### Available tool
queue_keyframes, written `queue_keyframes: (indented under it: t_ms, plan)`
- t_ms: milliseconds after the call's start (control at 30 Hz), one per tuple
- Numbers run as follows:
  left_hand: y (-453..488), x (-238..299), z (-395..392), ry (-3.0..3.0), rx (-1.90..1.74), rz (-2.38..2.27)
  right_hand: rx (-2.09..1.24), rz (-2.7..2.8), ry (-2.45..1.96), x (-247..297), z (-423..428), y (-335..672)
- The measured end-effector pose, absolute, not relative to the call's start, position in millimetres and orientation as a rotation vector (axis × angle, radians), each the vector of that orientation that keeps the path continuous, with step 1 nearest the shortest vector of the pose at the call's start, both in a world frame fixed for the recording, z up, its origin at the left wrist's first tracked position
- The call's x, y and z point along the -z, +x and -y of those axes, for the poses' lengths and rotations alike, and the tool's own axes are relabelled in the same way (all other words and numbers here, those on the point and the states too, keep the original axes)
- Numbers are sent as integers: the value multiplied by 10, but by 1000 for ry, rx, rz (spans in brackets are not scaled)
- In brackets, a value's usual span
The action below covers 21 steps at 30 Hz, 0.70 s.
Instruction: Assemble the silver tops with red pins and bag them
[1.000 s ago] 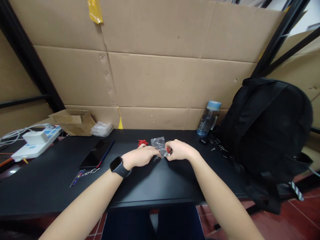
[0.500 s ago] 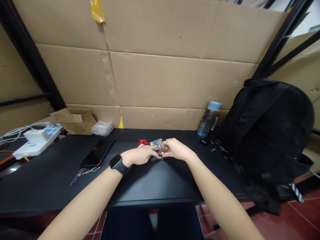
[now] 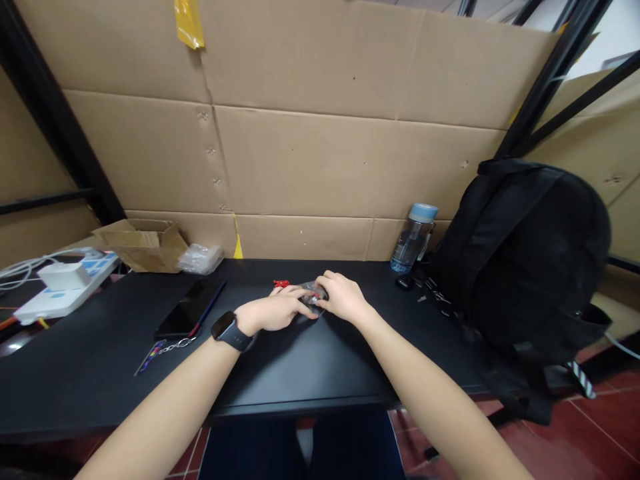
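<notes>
On the black table, a small clear, shiny plastic bag (image 3: 311, 299) lies between my hands, largely covered by fingers. My left hand (image 3: 275, 311), with a dark watch at the wrist, reaches in from the left; its thumb and fingers grip the near left part of the bag. My right hand (image 3: 344, 297) is curled over the bag's right side, its fingers closed on it. What the bag contains is too small to make out. Just beyond my left hand sits a small heap of red pieces (image 3: 281, 284), partly hidden by that hand.
At left are a phone (image 3: 191, 308), a keychain (image 3: 150, 357), a cardboard box (image 3: 143, 247), a clear plastic packet (image 3: 201, 259) and a power strip (image 3: 65, 290). A water bottle (image 3: 414, 238), keys (image 3: 437, 293) and black backpack (image 3: 530, 267) stand right. Cardboard (image 3: 300, 167) walls the back.
My right hand has shifted slightly left and curls further over the bag. The bag's silvery far part is now more covered. The whole view has shifted a little.
</notes>
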<state>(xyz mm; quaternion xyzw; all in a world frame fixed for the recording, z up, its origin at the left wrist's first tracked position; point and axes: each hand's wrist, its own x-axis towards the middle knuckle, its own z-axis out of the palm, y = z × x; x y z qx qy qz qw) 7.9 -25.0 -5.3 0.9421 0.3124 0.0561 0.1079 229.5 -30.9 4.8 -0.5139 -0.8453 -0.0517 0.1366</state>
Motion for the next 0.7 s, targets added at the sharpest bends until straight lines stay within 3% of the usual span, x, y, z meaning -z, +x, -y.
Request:
queue_keyframes:
  t_ms: [300, 567, 700]
  plan:
    - [63, 15, 273, 2803, -95, -930, 247, 2342, -1549, 76, 215, 2202]
    - [84, -55, 219, 2832, -396, -1028, -189, 2442, -1312, -33, 169, 2514]
    - [148, 18, 203, 2834, -486, -1205, -140, 2471, -1270, -21, 145, 2567]
